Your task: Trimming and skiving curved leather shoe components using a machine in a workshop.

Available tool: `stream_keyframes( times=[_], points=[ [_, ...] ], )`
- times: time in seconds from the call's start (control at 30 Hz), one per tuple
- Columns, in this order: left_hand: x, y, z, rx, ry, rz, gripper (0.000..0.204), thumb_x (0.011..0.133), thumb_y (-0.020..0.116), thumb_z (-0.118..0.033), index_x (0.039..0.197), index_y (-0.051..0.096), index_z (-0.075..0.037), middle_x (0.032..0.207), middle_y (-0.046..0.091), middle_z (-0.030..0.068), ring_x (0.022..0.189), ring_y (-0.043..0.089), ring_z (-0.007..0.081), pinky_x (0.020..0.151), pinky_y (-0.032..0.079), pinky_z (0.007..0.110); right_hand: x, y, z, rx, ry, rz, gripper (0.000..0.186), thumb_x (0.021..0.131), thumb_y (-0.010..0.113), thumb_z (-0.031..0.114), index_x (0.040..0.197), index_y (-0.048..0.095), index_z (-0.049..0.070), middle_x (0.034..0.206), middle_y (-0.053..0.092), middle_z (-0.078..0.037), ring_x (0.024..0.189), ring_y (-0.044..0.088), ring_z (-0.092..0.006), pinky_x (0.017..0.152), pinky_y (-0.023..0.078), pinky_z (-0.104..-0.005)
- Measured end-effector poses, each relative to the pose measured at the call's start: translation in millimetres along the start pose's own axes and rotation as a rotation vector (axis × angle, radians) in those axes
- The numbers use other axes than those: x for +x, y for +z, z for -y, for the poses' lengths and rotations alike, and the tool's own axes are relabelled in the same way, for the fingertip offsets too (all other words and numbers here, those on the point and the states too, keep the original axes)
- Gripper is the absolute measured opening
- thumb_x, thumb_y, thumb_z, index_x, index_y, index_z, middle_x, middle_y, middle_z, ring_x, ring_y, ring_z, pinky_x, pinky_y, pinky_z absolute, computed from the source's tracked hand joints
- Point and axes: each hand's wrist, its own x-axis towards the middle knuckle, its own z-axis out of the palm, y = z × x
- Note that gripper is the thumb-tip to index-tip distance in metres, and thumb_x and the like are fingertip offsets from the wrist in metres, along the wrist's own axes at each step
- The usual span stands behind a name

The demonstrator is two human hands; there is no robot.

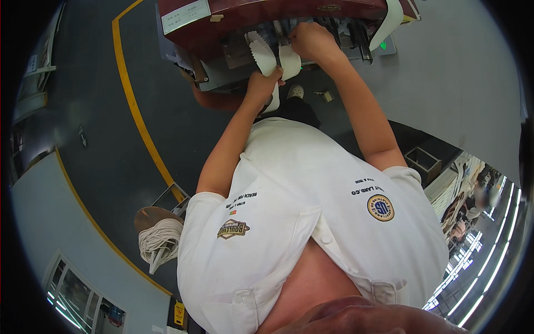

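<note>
In front of me is a dark red machine [267, 12], its working parts crowded under the front edge. My left hand [264, 88] is closed around a flat white piece with a notched edge [261, 51]. Part of that piece stands up toward the machine, and a smooth white end [273, 101] hangs below the fingers. Just to the right, a smooth rounded white flap [290, 62] lies under the working parts; whether it joins the notched piece, I cannot tell. My right hand [315, 42] is at the machine's front, fingers curled in at the flap's upper edge, fingertips partly hidden.
A white curved arm or cover [387, 25] sticks out at the machine's right. Below the machine, a shoe [296, 91] shows on the dark floor. Behind my left side hangs a bundle of white strips [161, 240]. An open box [424, 161] is at my right, beside stacked material [459, 181].
</note>
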Motion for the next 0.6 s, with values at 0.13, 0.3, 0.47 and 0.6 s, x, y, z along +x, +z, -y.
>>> stream_keyframes(
  times=[0.13, 0.3, 0.47, 0.6],
  points=[
    [-3.7, 3.7, -8.0, -0.018, 0.025, -0.004, 0.026, 0.083, 0.061, -0.018, 0.097, 0.063, 0.003, 0.086, 0.063, 0.0075, 0.074, 0.063, 0.0167, 0.071, 0.049, 0.027, -9.0, -0.7, 12.8, -0.053, 0.061, 0.004, 0.025, 0.074, 0.055, 0.012, 0.094, 0.071, 0.012, 0.085, 0.067, -0.017, 0.083, 0.065, -0.0340, 0.077, 0.052, -0.0401],
    [-0.9, 7.0, -9.0, -0.028, -0.021, -0.037, 0.028, 0.083, 0.061, -0.018, 0.100, 0.061, 0.005, 0.088, 0.064, 0.0085, 0.075, 0.063, 0.0169, 0.070, 0.048, 0.028, -19.2, 27.4, 5.0, 0.029, 0.076, -0.099, 0.025, 0.076, 0.054, 0.013, 0.094, 0.071, 0.013, 0.084, 0.066, -0.016, 0.082, 0.065, -0.0345, 0.076, 0.053, -0.0407],
    [-1.8, 8.1, -3.7, -0.096, 0.021, -0.047, 0.028, 0.083, 0.062, -0.018, 0.102, 0.061, 0.004, 0.089, 0.064, 0.0093, 0.075, 0.063, 0.0186, 0.069, 0.048, 0.027, -19.0, 21.4, 0.0, 0.142, 0.015, -0.252, 0.023, 0.069, 0.060, 0.010, 0.089, 0.071, 0.013, 0.079, 0.066, -0.019, 0.077, 0.065, -0.0359, 0.068, 0.054, -0.0415],
    [-1.6, 5.7, 2.6, -0.113, 0.056, -0.022, 0.028, 0.084, 0.061, -0.017, 0.102, 0.061, 0.005, 0.090, 0.063, 0.0097, 0.076, 0.063, 0.0189, 0.068, 0.048, 0.027, -12.7, 8.9, 7.7, 0.013, 0.006, -0.123, 0.017, 0.069, 0.060, 0.009, 0.083, 0.070, 0.008, 0.078, 0.066, -0.020, 0.076, 0.065, -0.0358, 0.066, 0.054, -0.0414]
  ],
)
